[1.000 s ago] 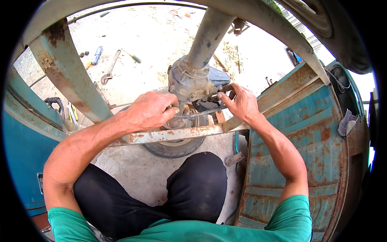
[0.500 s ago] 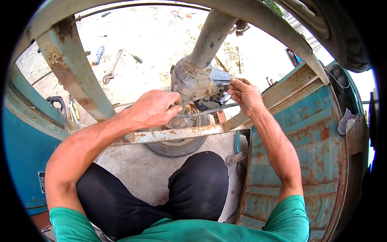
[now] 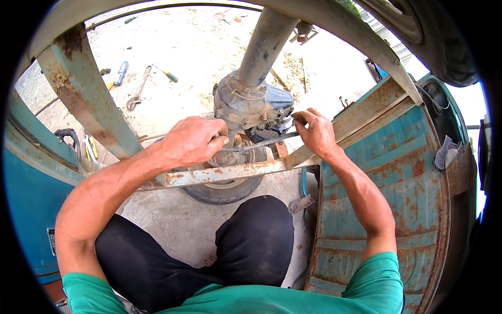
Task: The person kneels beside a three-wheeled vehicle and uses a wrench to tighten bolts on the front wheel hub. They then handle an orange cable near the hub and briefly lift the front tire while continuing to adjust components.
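My left hand (image 3: 201, 140) is closed beside the lower left of the metal gear housing (image 3: 235, 107), at the ribbed black hose (image 3: 246, 148); what its curled fingers grip is hidden. My right hand (image 3: 314, 131) has its fingers bent and pinched at the bolted right side of the housing, where a small silvery piece shows by the fingertips; I cannot tell whether it is held. Behind my hands a thick metal tube (image 3: 266, 42) rises from the housing. A tyre (image 3: 222, 193) lies beneath, partly hidden by a rusty frame bar (image 3: 225, 174).
A rusty teal panel (image 3: 376, 204) lies at my right, teal frame beams (image 3: 89, 97) at my left. An adjustable wrench (image 3: 140, 89), screwdriver (image 3: 166, 72), blue tool (image 3: 121, 72) and spanners (image 3: 90, 146) lie beyond. Another tyre (image 3: 444, 57) is at the upper right.
My right hand rose toward the blue-grey cover half a second ago and is now slightly lower, at the bolts. My left hand stays beside the hose. The whole view has shifted slightly.
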Demonstrator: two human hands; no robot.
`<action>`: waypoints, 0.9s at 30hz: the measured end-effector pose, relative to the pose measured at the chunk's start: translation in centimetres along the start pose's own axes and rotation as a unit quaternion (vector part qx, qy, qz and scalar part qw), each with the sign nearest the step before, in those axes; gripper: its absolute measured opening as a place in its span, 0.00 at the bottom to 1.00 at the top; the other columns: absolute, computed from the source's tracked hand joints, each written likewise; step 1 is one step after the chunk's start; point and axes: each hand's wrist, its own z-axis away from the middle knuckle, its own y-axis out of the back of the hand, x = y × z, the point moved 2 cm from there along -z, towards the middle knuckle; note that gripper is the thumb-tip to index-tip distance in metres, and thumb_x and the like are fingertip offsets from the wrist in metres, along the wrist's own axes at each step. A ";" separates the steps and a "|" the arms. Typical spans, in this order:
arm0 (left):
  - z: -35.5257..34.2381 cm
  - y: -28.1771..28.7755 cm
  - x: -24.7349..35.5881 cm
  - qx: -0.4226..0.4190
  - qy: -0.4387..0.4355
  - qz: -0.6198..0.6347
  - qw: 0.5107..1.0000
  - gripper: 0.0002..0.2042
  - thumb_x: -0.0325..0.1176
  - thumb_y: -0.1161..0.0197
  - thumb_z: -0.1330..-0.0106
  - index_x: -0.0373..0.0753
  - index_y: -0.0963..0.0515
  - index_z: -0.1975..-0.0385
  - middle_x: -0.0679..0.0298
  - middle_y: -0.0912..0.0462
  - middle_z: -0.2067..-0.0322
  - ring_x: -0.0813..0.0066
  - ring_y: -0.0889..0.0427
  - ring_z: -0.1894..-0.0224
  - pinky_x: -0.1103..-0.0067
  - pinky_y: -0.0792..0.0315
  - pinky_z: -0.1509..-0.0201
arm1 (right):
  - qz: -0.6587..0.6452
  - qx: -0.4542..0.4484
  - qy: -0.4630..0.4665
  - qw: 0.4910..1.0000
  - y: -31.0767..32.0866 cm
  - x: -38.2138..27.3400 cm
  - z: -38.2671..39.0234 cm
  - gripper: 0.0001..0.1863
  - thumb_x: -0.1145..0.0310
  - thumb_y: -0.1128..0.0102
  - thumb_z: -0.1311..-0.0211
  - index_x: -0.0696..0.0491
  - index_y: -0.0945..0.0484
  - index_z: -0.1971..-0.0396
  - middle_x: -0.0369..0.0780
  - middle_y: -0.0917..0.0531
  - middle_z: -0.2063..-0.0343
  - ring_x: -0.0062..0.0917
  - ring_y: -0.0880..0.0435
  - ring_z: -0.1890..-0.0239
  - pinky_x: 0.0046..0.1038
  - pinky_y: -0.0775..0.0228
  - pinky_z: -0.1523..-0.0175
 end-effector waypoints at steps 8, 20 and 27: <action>0.0 -0.1 -0.1 -0.005 -0.004 -0.024 1.000 0.12 0.37 0.40 0.32 0.35 0.19 0.57 0.49 0.15 0.67 0.50 0.15 0.62 0.62 0.24 0.57 | 0.061 0.029 0.068 0.995 -0.8 -0.2 0.3 0.09 0.73 0.33 0.42 0.54 0.13 0.61 0.43 0.15 0.65 0.39 0.13 0.64 0.37 0.20 0.58; 0.0 0.1 0.6 -0.022 -0.004 -0.014 1.000 0.12 0.36 0.42 0.30 0.32 0.21 0.60 0.49 0.17 0.70 0.51 0.16 0.64 0.59 0.26 0.58 | 0.040 0.014 0.068 0.997 -0.5 -0.2 0.2 0.07 0.71 0.34 0.40 0.54 0.14 0.62 0.43 0.16 0.66 0.40 0.14 0.64 0.38 0.21 0.58; 0.1 0.0 0.3 -0.016 -0.006 -0.012 1.000 0.12 0.36 0.42 0.30 0.32 0.21 0.61 0.49 0.18 0.71 0.50 0.16 0.64 0.59 0.26 0.58 | 0.119 -0.039 0.016 0.992 -0.4 -2.3 -1.1 0.07 0.71 0.35 0.39 0.51 0.13 0.62 0.43 0.16 0.65 0.41 0.14 0.63 0.40 0.21 0.58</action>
